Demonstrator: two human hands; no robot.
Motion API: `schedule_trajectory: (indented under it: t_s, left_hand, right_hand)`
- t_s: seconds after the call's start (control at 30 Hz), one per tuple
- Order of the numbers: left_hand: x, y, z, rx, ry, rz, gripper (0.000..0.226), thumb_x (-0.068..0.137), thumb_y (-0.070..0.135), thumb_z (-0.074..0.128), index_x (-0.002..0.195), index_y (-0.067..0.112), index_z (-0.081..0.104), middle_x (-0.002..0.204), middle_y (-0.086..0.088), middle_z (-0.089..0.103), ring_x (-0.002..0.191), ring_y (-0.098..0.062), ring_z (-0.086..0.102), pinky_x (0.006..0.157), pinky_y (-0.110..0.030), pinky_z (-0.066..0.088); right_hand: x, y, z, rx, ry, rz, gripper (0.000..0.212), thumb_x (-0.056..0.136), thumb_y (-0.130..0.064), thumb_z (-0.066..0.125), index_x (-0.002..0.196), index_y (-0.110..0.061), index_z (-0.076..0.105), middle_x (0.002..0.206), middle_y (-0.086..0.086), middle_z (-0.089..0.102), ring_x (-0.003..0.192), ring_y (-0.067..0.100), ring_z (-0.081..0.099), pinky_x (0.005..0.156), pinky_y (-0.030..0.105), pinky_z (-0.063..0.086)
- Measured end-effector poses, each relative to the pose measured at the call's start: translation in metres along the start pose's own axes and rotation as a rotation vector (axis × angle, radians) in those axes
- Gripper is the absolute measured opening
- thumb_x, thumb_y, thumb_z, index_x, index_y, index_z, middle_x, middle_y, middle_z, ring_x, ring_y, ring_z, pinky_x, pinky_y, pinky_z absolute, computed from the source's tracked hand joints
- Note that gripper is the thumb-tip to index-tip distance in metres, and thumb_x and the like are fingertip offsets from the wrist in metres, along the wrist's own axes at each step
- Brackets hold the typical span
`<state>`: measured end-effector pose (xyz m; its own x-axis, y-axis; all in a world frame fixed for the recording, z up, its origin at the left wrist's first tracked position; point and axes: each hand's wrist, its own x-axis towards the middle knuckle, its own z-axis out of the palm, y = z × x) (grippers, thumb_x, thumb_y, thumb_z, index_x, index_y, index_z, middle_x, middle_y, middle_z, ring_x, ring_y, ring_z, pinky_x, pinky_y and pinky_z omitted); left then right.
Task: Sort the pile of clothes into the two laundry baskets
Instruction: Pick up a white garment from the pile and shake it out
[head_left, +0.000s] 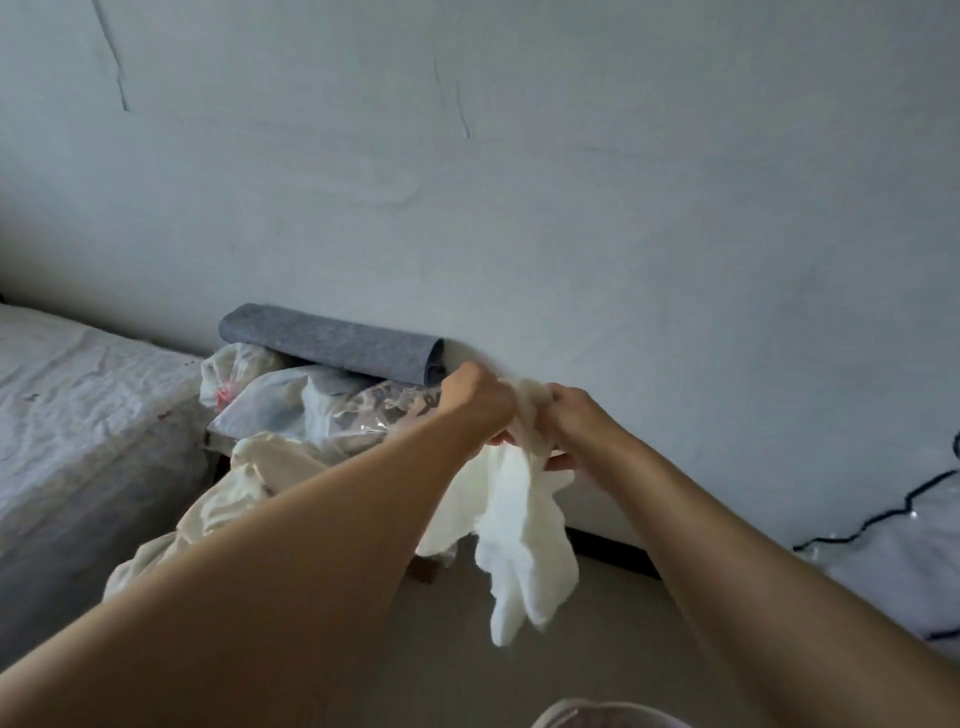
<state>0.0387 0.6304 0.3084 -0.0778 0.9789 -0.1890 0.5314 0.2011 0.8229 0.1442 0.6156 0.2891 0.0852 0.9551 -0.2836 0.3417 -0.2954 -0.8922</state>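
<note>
Two hands are being held close together at the centre of the frame, both clamped on one white garment (511, 525). The left hand (475, 400) is curled into a fist around the cloth's upper edge, and the right hand (571, 421) is pinching the same bunched edge just beside it, so the fabric is being left to hang freely below them, probably so that it can be looked over before a basket is chosen.

More pale clothes (244, 478) are lying in a heap at the lower left, partly hidden under the left forearm; this appears to be the pile being worked through. Behind it, clear plastic bags (311, 405) of fabric are being kept against the wall (571, 182), with a rolled grey mat (332, 340) resting on top of them. A bed (78, 415) with a wrinkled sheet is filling the left edge, and a dark cable (883, 514) is trailing at the right.

Neither laundry basket is being shown in this view, so where the garment belongs cannot be told.
</note>
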Motion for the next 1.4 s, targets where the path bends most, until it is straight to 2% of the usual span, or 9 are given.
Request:
schedule_trajectory:
  t_s: [0.13,0.2,0.37,0.6,0.93,1.03,1.13,1.27,1.4]
  left_hand:
    - [-0.016,0.020,0.049,0.083,-0.155,0.054,0.017,0.088,-0.004,0.046,0.079,0.001,0.060,0.054,-0.007,0.060,0.065,-0.027,0.061,0.073,-0.038,0.058]
    - [-0.029,0.029,0.073,0.138,-0.212,0.083,0.013,0.086,-0.001,0.049,0.084,0.001,0.062,0.065,-0.009,0.062,0.073,-0.027,0.063,0.072,-0.035,0.057]
    - [-0.065,0.038,0.122,0.245,-0.292,0.131,0.027,0.077,0.004,0.056,0.100,0.005,0.071,0.089,-0.010,0.074,0.090,-0.022,0.071,0.082,-0.032,0.059]
    - [-0.104,0.008,0.188,0.313,-0.460,0.087,0.024,0.068,0.007,0.068,0.090,0.011,0.075,0.080,-0.004,0.076,0.080,-0.012,0.072,0.072,-0.026,0.058]
    - [-0.131,-0.085,0.227,0.518,-0.652,0.091,0.022,0.080,0.017,0.064,0.100,0.011,0.070,0.094,-0.006,0.068,0.085,-0.019,0.063,0.066,-0.025,0.052]
    - [-0.132,-0.112,0.221,0.630,-0.710,0.095,0.008,0.084,0.023,0.061,0.078,0.019,0.060,0.081,0.003,0.057,0.078,-0.018,0.053,0.053,-0.018,0.039]
    - [-0.129,-0.131,0.209,0.668,-0.725,0.084,0.026,0.087,0.025,0.057,0.108,0.013,0.068,0.111,-0.004,0.067,0.103,-0.020,0.064,0.075,-0.024,0.048]
    - [-0.120,-0.146,0.188,0.637,-0.690,0.078,0.029,0.086,0.017,0.053,0.107,0.006,0.069,0.110,-0.009,0.069,0.096,-0.022,0.067,0.076,-0.027,0.053]
    - [-0.106,-0.166,0.164,0.620,-0.642,0.035,0.023,0.089,0.019,0.051,0.101,0.011,0.069,0.101,-0.002,0.066,0.081,-0.016,0.061,0.063,-0.021,0.048]
  right_hand:
    - [-0.029,0.021,-0.046,-0.211,-0.122,-0.012,0.017,0.073,-0.008,0.059,0.085,-0.019,0.057,0.081,0.006,0.059,0.072,0.019,0.053,0.064,0.031,0.049]
    - [-0.042,0.032,-0.067,-0.377,-0.038,-0.015,0.016,0.079,-0.015,0.065,0.071,-0.020,0.053,0.068,0.002,0.051,0.060,0.017,0.045,0.056,0.025,0.039]
    - [-0.061,0.073,-0.108,-0.470,0.045,0.191,0.024,0.086,-0.023,0.065,0.099,-0.004,0.056,0.076,0.008,0.057,0.071,0.020,0.055,0.065,0.029,0.046]
    - [-0.099,0.145,-0.132,-0.356,0.044,0.326,0.019,0.083,0.004,0.059,0.103,0.004,0.060,0.088,0.018,0.058,0.079,0.026,0.056,0.069,0.034,0.045]
    - [-0.129,0.242,-0.087,-0.374,-0.047,0.462,0.007,0.087,-0.004,0.055,0.083,-0.004,0.060,0.066,0.005,0.057,0.061,0.021,0.057,0.062,0.031,0.052]
    - [-0.137,0.255,-0.067,-0.545,-0.072,0.523,0.017,0.090,-0.009,0.053,0.101,-0.001,0.063,0.091,0.010,0.066,0.075,0.021,0.062,0.054,0.024,0.045]
    - [-0.137,0.253,-0.050,-0.688,-0.059,0.511,0.033,0.091,-0.011,0.053,0.122,0.001,0.056,0.122,0.012,0.061,0.112,0.025,0.059,0.086,0.029,0.047]
    - [-0.128,0.238,-0.027,-0.705,-0.084,0.435,0.026,0.095,-0.009,0.044,0.117,-0.003,0.056,0.109,0.011,0.062,0.118,0.027,0.055,0.081,0.028,0.047]
    - [-0.110,0.232,0.006,-0.661,-0.103,0.396,0.038,0.095,-0.009,0.046,0.131,-0.002,0.048,0.132,0.014,0.054,0.123,0.027,0.052,0.096,0.027,0.041]
